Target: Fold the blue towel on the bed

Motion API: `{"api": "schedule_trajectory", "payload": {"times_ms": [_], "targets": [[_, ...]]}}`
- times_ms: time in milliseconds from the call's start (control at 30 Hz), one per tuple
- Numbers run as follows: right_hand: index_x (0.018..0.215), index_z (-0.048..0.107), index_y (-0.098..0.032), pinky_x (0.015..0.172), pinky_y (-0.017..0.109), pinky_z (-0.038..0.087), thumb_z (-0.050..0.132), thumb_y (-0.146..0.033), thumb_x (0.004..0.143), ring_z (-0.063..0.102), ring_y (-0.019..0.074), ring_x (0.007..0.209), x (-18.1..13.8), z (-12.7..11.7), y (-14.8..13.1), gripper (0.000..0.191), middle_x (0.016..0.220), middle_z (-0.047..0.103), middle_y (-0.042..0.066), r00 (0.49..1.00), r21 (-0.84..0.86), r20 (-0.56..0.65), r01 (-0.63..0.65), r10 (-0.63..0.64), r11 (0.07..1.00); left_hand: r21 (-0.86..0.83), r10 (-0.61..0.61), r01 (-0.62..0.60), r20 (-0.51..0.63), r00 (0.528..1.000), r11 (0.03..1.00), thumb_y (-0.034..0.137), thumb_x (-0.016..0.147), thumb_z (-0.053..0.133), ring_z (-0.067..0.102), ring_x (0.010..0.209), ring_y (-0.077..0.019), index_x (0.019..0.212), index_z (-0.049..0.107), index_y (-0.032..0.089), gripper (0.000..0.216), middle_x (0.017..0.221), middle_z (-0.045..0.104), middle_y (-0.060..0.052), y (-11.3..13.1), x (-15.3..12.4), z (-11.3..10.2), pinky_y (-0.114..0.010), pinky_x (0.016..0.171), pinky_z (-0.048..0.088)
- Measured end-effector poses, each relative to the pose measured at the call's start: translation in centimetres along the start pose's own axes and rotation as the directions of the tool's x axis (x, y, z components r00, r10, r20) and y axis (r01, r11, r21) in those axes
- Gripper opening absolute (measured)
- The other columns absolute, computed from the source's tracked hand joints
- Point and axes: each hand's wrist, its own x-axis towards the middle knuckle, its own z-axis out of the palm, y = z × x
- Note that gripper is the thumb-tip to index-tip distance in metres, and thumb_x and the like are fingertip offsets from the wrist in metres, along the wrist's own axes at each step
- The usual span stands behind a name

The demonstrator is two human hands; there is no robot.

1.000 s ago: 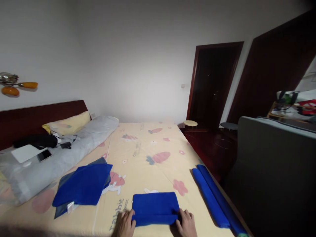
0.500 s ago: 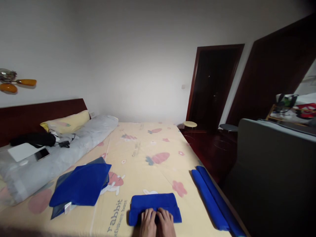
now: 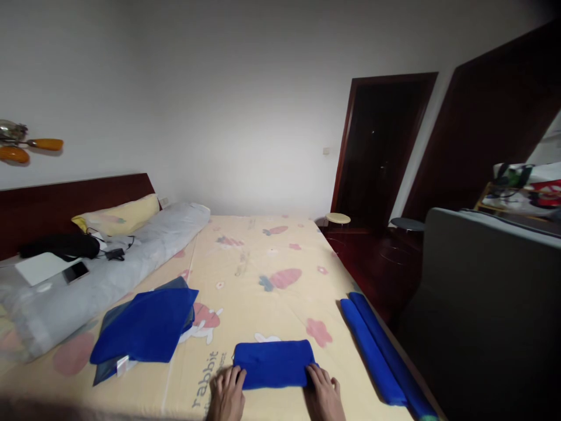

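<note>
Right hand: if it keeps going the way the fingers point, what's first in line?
The folded blue cloth: the right hand points forward and slightly left, fingertips already at its near right corner. Beyond it, only bed sheet, seemingly.

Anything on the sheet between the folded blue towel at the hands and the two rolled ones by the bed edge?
Nothing: in the head view, only bare printed sheet separates the folded towel from the rolled towels.

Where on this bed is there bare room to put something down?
The widest bare stretch of sheet runs between the grey rolled quilt and the far bed edge. A narrower strip lies between the folded blue towel and the two blue rolls. It is crowded by the blue stack and the headboard clutter.
</note>
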Motion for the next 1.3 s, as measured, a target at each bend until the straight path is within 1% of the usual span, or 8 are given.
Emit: {"api": "schedule_trajectory", "payload": {"times_ms": [133,333,467,600,833,933,1133,1300], "targets": [[0.113,0.061,-0.025,0.097,0.044,0.032,0.044,-0.016,0.079,0.057,0.0237,0.11,0.9,-1.7,-1.9,0.039,0.116,0.068,0.006,0.998,0.012,-0.068,0.017,-0.016,1.0,0.003,0.04,-0.04,-0.062,0.997,0.999,0.016,0.08,0.045,0.047,0.129,-0.0226,0.123,0.06,0.034,0.049,0.138,0.059,0.001,0.5,0.3,-0.7,-0.044,0.109,0.03],[0.083,0.064,-0.023,0.09,0.04,0.034,0.045,-0.02,0.079,0.057,0.0235,0.093,1.5,-3.7,-2.4,0.02,0.088,0.07,0.004,0.999,0.042,0.014,0.028,-0.029,0.999,-0.063,-0.007,0.004,-0.042,0.999,0.998,0.019,0.081,0.042,0.057,0.112,-0.0221,0.117,0.063,0.029,0.043,0.116,0.071,-0.001,-0.4,0.3,-1.9,-0.042,0.108,0.031],[0.1,0.066,-0.024,0.088,0.04,0.036,0.047,-0.018,0.078,0.059,0.0248,0.097,2.2,-2.5,-1.7,0.03,0.097,0.071,0.005,0.999,-0.007,-0.027,-0.022,0.022,1.0,-0.018,-0.085,0.084,-0.009,0.996,0.996,0.016,0.082,0.038,0.055,0.119,-0.0209,0.122,0.062,0.024,0.047,0.123,0.069,-0.004,-0.3,1.1,-2.5,-0.041,0.109,0.03],[0.115,0.062,-0.023,0.092,0.044,0.038,0.041,-0.02,0.085,0.059,0.0267,0.108,2.8,-1.0,-1.1,0.036,0.117,0.067,0.009,0.986,-0.058,-0.139,-0.096,0.087,0.994,0.046,-0.14,0.148,-0.137,0.981,0.988,0.016,0.084,0.037,0.051,0.126,-0.0218,0.122,0.063,0.027,0.047,0.13,0.065,-0.005,-0.3,2.3,-2.1,-0.042,0.106,0.034],[0.13,0.053,-0.034,0.104,0.04,0.035,0.045,-0.022,0.083,0.052,0.0224,0.125,1.8,1.7,-6.9,0.049,0.138,0.057,0.002,0.967,0.082,-0.013,0.255,-0.255,0.963,-0.079,0.249,-0.256,-0.088,0.965,0.964,0.003,0.075,0.034,0.044,0.136,-0.0169,0.14,0.046,0.026,0.07,0.147,0.049,0.001,5.3,2.7,1.9,-0.035,0.113,0.038],[0.131,0.052,-0.036,0.103,0.041,0.037,0.049,-0.026,0.081,0.051,0.0247,0.127,1.2,2.6,-8.5,0.051,0.141,0.055,0.001,0.962,0.099,0.023,0.268,-0.271,0.958,-0.107,0.285,-0.296,-0.106,0.952,0.949,0.004,0.072,0.036,0.042,0.137,-0.0174,0.142,0.043,0.026,0.073,0.149,0.045,0.002,7.2,2.2,3.7,-0.038,0.113,0.041],[0.132,0.053,-0.032,0.1,0.046,0.038,0.044,-0.024,0.082,0.052,0.0271,0.128,0.7,2.3,-2.6,0.052,0.14,0.056,0.004,0.996,-0.002,-0.035,0.088,-0.088,0.996,-0.042,0.272,-0.272,-0.018,0.962,0.961,0.004,0.069,0.04,0.035,0.142,-0.017,0.148,0.025,0.033,0.085,0.155,0.03,0.006,1.3,1.1,2.7,-0.04,0.115,0.037],[0.134,0.051,-0.031,0.099,0.044,0.039,0.038,-0.027,0.088,0.051,0.0242,0.129,0.4,1.9,-0.1,0.048,0.141,0.055,0.004,0.994,0.003,-0.035,0.105,-0.105,0.994,-0.04,0.149,-0.147,0.048,0.988,0.988,0.009,0.077,0.039,0.031,0.144,-0.0179,0.147,0.023,0.034,0.077,0.156,0.028,0.008,-1.9,0.4,0.6,-0.044,0.117,0.032]]}}
